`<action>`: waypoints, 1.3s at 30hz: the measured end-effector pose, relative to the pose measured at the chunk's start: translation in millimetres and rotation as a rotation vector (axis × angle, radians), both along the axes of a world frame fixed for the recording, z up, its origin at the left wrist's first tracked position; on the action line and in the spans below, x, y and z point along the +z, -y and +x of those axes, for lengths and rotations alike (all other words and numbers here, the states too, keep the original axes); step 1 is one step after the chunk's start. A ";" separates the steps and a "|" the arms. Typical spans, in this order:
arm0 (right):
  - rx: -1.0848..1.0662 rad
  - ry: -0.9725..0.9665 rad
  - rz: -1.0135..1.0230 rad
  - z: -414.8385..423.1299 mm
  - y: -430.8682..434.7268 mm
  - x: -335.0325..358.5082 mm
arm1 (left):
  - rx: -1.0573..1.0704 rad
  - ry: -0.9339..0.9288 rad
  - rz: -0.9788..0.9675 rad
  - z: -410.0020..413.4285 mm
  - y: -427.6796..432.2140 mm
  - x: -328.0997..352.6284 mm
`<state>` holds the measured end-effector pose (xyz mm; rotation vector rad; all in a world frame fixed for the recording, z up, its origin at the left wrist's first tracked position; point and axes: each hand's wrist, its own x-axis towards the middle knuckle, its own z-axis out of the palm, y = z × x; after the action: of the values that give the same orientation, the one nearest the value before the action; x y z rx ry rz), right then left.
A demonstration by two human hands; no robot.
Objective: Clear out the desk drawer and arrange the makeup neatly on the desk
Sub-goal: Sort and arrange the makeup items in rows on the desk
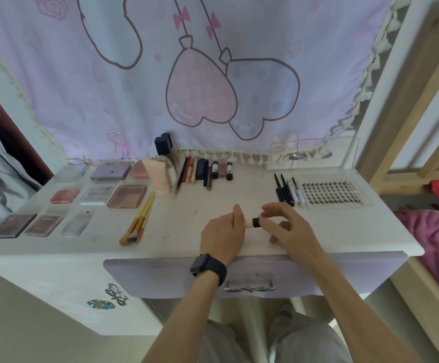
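White surface above the drawer: left hand grips a small tube; right hand touches its cap, grip unclear.

small tube: cream body mostly hidden inside left hand, only black-banded end showed | right hand: covered the far end, grip unclear | drawer: shut, contents unseen | lash tray: print too small to read | palettes: blurred
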<state>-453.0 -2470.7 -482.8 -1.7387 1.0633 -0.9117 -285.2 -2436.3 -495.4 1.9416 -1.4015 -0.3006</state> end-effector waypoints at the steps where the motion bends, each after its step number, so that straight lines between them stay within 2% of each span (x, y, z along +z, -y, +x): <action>1: -0.015 -0.006 0.022 1.7 0.5 2.8 | 0.006 -0.006 -0.002 -0.1 -0.2 -0.5; 4: -0.013 -0.061 0.045 4.8 1.2 3.4 | 0.020 -0.006 -0.004 -0.3 -1.2 -2.2; 9: 0.049 -0.010 -0.001 -1.8 0.5 -3.5 | 0.015 -0.003 -0.003 -0.1 0.0 -2.5; 12: 0.015 0.004 0.040 0.0 -1.0 2.0 | 0.016 -0.011 -0.011 0.6 0.4 -2.4; 17: -0.009 -0.083 0.020 4.2 -1.1 2.5 | 0.023 -0.007 -0.006 0.3 -1.0 -0.7; 22: 0.017 -0.008 -0.046 0.4 -3.0 0.4 | 0.031 -0.017 -0.004 -0.3 -0.5 -1.0; 29: -0.082 0.108 -0.028 -1.3 -3.2 -1.7 | 0.068 -0.106 -0.061 1.3 0.4 -3.1; 34: -0.101 0.016 -0.091 -0.6 -5.3 -4.4 | 0.114 -0.127 -0.103 2.7 0.3 -3.5; 39: -0.113 0.074 -0.081 -1.5 -4.4 -3.4 | 0.135 -0.195 -0.121 3.5 0.1 -2.3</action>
<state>-454.5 -2466.3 -486.2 -1.7111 1.0982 -1.0951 -281.7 -2436.4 -497.6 1.8442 -1.1319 -0.3243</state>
